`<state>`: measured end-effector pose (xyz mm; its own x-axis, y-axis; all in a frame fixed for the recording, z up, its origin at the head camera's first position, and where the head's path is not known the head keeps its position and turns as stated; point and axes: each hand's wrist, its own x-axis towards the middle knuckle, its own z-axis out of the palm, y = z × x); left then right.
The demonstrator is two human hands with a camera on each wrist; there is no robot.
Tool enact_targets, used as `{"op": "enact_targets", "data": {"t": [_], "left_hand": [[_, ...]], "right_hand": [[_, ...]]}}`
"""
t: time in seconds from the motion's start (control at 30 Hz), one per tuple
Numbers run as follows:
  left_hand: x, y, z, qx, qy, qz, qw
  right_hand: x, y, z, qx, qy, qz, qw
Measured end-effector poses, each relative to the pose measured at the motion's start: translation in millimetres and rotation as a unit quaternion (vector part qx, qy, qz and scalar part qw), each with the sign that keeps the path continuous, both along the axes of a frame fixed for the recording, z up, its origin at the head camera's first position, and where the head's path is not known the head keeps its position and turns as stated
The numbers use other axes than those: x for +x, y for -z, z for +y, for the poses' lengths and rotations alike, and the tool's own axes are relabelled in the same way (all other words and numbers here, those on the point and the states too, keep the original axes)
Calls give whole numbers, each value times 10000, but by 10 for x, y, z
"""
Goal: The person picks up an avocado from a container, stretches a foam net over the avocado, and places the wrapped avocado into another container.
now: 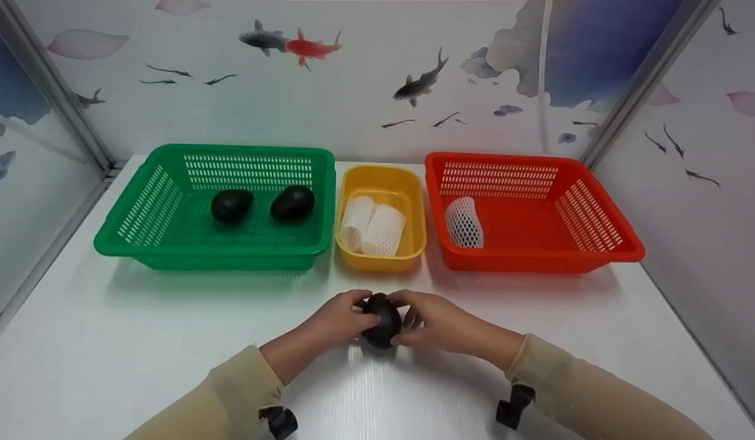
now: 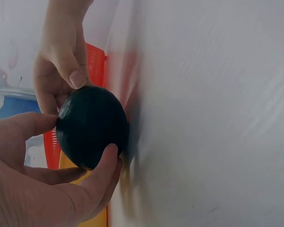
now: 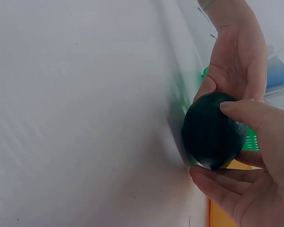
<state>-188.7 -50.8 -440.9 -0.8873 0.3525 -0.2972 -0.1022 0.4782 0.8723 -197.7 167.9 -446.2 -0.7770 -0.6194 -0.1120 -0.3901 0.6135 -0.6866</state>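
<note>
A dark, smooth avocado (image 1: 382, 322) is held between both hands, low over the white table. My left hand (image 1: 341, 319) grips its left side, with the thumb across the near face. From the right, my right hand (image 1: 438, 321) pinches it with thumb and fingers. The left wrist view shows the avocado (image 2: 92, 127) near the tabletop, fingertips of both hands on its skin. In the right wrist view the right thumb lies on the avocado (image 3: 210, 132); whether its underside touches the table I cannot tell.
At the back left a green basket (image 1: 225, 249) holds two dark avocados (image 1: 232, 206). A yellow bin (image 1: 382, 263) in the middle contains white foam net sleeves (image 1: 383, 229). Inside the red basket (image 1: 536, 260) at right lies a white-netted item (image 1: 464, 223). Printed walls enclose the table (image 1: 170, 330).
</note>
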Motion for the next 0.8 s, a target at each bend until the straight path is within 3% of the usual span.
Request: {"op": "enact_targets", "data": {"t": [0.3, 0.8], "left_hand": [[-19, -30, 8, -295, 56, 174, 9994], [-72, -38, -1, -427, 157, 348, 9984]], "right_hand": [[-8, 76, 3, 19, 216, -2, 9998], [-34, -53, 73, 219, 63, 338, 9992]]}}
